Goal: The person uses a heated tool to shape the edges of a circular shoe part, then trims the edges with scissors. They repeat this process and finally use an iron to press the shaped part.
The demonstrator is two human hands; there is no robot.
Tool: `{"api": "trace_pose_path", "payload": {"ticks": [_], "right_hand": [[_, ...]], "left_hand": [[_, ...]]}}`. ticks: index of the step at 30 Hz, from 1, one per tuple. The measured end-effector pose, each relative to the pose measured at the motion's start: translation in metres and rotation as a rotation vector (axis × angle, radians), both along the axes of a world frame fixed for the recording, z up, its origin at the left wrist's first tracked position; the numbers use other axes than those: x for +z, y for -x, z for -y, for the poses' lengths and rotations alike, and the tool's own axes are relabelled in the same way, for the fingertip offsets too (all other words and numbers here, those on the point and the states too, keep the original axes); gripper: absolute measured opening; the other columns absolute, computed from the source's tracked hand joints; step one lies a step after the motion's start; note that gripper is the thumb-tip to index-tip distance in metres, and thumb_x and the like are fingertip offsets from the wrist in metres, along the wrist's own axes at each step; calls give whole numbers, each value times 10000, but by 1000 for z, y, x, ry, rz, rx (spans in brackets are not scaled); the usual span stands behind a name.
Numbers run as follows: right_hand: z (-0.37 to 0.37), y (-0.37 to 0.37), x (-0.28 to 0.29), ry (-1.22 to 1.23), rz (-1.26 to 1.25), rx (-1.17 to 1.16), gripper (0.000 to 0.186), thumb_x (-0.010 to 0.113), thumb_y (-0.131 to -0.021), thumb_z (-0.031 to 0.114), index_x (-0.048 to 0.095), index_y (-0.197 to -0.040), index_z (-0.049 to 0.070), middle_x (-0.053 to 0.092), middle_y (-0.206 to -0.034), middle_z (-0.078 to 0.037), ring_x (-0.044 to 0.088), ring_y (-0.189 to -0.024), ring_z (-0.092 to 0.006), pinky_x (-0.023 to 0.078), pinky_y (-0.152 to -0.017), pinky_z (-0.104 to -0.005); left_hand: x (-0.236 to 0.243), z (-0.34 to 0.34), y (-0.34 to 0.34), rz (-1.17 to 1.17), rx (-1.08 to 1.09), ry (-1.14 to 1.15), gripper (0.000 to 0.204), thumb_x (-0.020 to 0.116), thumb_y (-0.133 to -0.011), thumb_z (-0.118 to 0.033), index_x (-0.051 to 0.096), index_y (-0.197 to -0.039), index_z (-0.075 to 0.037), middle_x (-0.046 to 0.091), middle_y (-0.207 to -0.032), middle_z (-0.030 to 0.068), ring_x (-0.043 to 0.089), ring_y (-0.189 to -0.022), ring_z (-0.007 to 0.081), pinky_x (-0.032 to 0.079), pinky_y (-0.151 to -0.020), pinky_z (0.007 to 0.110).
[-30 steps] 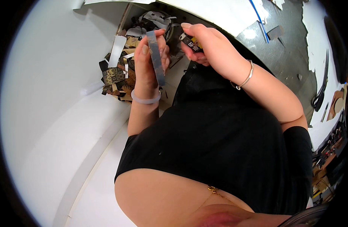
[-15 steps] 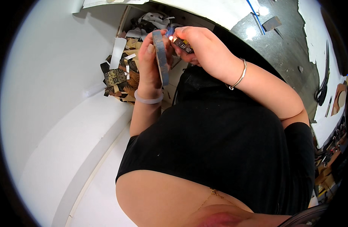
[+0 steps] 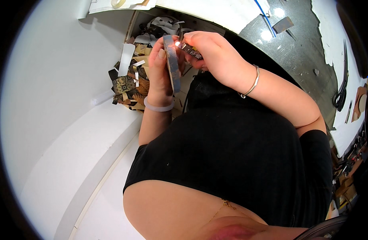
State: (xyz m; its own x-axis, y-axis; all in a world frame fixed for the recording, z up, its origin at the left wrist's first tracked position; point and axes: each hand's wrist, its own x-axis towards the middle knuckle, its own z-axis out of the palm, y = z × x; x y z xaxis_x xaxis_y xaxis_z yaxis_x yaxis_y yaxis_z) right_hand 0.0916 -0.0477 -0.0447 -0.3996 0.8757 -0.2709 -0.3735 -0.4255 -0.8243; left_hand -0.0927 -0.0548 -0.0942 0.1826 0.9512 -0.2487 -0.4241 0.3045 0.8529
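Note:
My left hand [image 3: 157,76] grips a narrow grey-blue piece [image 3: 171,64] with brownish patches, held upright and seen almost edge-on. Its kind does not show. In my right hand [image 3: 212,54] is a small dark lighter [image 3: 190,50] with a light and yellow print. A bright glow shows at the lighter's tip, right beside the upper part of the piece. My left fingers behind the piece are partly hidden. Both hands are closed and raised close together, between my body and the worktable.
Paper and patterned scraps [image 3: 126,82] lie heaped beyond my left hand, next to a white wall [image 3: 52,80]. The worktable [image 3: 304,52] curves round the far right, carrying a blue stick [image 3: 265,18], a grey rectangular piece [image 3: 283,25] and black scissors [image 3: 341,96].
The lighter has come slightly left and down, closer to the grey-blue piece. Its blue flame, visible before, now shows mainly as a bright glow. The piece has shifted slightly right and down.

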Motion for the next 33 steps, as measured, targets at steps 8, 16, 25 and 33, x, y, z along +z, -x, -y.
{"api": "trace_pose_path", "payload": {"ticks": [8, 16, 25, 33], "right_hand": [[3, 5, 0, 1, 38, -100, 383, 460, -1042, 303, 614, -838, 16, 574, -759, 0, 491, -684, -85, 438, -648, -262], [2, -5, 5, -17, 52, -65, 408, 471, -1043, 343, 608, -836, 18, 557, -738, 2, 486, -679, -83, 419, -639, -255], [-2, 2, 1, 52, 89, -17, 443, 463, -1036, 365, 602, -812, 9, 549, -720, 2, 477, -669, -89, 415, -639, -257], [-3, 2, 5, 66, 107, -85, 450, 463, -1046, 369, 621, -832, 6, 567, -720, 0, 493, -666, -94, 429, -641, -261]], "left_hand": [[3, 0, -3, 70, 3, -20, 519, 658, -953, -424, 547, -1270, -28, 627, -937, 1, 546, -662, 62, 425, -497, 210], [1, -16, 15, -456, 415, -483, 364, 657, -966, -142, 527, -1259, 30, 662, -1140, 141, 659, -983, 197, 553, -877, 323], [9, -8, 18, -838, 505, -843, 509, 823, -814, -14, 546, -1238, 33, 648, -1150, 157, 653, -1020, 220, 553, -903, 333], [13, -8, 16, -949, 490, -1011, 500, 873, -786, -72, 586, -1186, 18, 660, -1059, 122, 650, -886, 201, 548, -799, 308]]}}
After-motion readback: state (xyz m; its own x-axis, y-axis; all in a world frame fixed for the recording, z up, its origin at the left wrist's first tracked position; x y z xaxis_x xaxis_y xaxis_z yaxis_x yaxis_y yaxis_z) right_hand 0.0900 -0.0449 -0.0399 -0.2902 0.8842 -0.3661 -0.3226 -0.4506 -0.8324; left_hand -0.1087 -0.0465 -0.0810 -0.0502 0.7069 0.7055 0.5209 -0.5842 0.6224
